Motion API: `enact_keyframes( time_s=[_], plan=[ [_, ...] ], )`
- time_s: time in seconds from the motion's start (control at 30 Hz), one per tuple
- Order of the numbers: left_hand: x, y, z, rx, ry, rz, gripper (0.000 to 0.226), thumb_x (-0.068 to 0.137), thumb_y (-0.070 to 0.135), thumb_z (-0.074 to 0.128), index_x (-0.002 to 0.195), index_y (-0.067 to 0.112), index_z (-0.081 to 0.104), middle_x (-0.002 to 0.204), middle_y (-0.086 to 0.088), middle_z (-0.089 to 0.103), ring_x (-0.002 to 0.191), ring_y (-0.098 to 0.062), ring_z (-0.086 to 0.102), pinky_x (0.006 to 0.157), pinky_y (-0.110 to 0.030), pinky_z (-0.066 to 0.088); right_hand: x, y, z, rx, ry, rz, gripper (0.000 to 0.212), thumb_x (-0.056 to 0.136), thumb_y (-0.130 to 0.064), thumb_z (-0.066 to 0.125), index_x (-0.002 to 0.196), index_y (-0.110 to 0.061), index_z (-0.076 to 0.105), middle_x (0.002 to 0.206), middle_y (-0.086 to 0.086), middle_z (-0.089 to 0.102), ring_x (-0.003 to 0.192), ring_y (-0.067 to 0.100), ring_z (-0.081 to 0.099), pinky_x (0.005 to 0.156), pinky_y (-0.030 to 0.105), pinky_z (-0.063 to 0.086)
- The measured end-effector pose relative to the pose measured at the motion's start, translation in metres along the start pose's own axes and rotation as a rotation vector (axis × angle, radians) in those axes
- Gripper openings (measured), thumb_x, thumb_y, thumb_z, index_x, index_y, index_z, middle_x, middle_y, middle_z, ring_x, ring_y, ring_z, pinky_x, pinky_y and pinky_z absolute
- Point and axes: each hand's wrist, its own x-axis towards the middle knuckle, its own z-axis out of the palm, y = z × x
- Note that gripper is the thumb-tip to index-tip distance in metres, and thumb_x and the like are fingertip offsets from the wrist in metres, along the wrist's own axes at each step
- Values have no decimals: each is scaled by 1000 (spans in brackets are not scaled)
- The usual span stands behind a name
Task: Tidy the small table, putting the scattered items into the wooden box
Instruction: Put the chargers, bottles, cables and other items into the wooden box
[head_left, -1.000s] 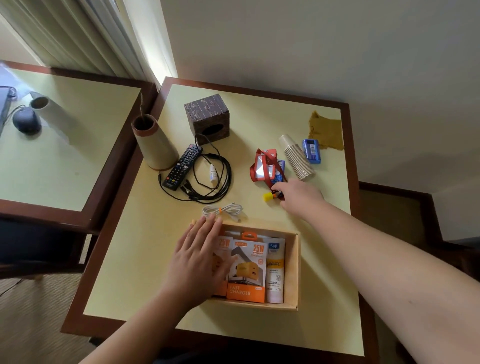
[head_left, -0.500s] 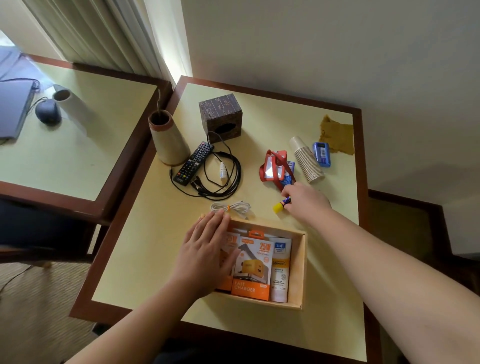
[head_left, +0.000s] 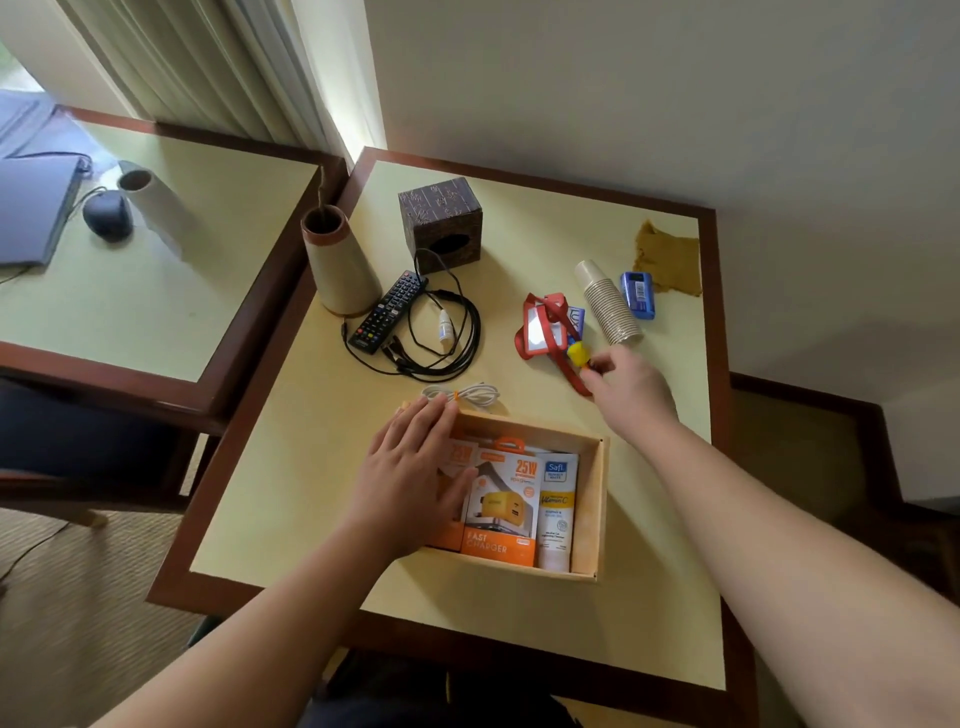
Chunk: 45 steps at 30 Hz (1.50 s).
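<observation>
The wooden box (head_left: 597, 499) sits near the table's front and holds orange charger packs (head_left: 501, 512) and a white tube (head_left: 557, 512). My left hand (head_left: 410, 467) lies flat on the box's left side, fingers straight. My right hand (head_left: 626, 387) pinches a small yellow-capped item (head_left: 577, 353) beside a red lanyard with a card holder (head_left: 543, 332). Scattered behind are a stack of paper cups (head_left: 608, 304), a blue packet (head_left: 639, 293), a white coiled cable (head_left: 470, 394), a black cable (head_left: 447, 343), a small dropper bottle (head_left: 445, 327) and a remote (head_left: 389, 312).
A cone-shaped vase (head_left: 337, 265) and a dark cube-shaped box (head_left: 441, 228) stand at the table's back left. A brown cloth (head_left: 667, 257) lies at the back right corner. A second table (head_left: 156, 270) to the left carries a laptop, a mouse and a white cup.
My right hand has lifted the yellow-capped item slightly and turned it upward by the lanyard. My left hand stays on the box. The camera has shifted a little.
</observation>
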Motion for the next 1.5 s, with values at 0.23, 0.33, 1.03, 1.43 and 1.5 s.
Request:
enact_keyframes(
  time_s=[0.23, 0.33, 1.03, 1.43, 1.5],
  plan=[
    [0, -1, 1, -20, 3, 1, 80, 100, 65, 41, 166, 27, 14, 172, 8, 12, 158, -10, -3, 124, -31, -7, -109, -56, -38, 122, 3, 48, 18, 92, -44, 73, 89, -27, 71, 80, -13, 69, 75, 5, 65, 60, 25, 50],
    [0, -2, 0, -32, 7, 6, 82, 98, 70, 32, 166, 27, 15, 172, 8, 13, 157, -9, -4, 124, -32, -6, -136, -56, -13, -235, -72, 75, 29, 94, -47, 61, 81, -22, 69, 72, -5, 67, 68, 20, 65, 60, 34, 58],
    [3, -11, 4, -81, 1, 31, 77, 102, 64, 37, 165, 25, 17, 171, 6, 19, 159, -14, 4, 127, -36, 6, -99, -52, -4, 85, -334, 328, 19, 97, -34, 66, 88, -19, 74, 72, -2, 77, 56, 18, 75, 70, 46, 66],
    [2, -9, 4, -66, 18, 22, 77, 99, 55, 55, 163, 22, 27, 168, 5, 27, 158, -16, 15, 126, -41, 17, -42, -34, -40, 152, -37, 169, 14, 98, -29, 62, 87, -28, 70, 84, -6, 73, 75, 19, 73, 69, 40, 64],
    [2, -9, 5, -58, 13, 13, 77, 100, 56, 53, 163, 23, 26, 169, 6, 26, 158, -15, 14, 126, -42, 16, -24, -34, -35, 77, -59, 122, 12, 98, -30, 62, 89, -28, 70, 87, -6, 71, 81, 18, 71, 72, 38, 63]
  ],
)
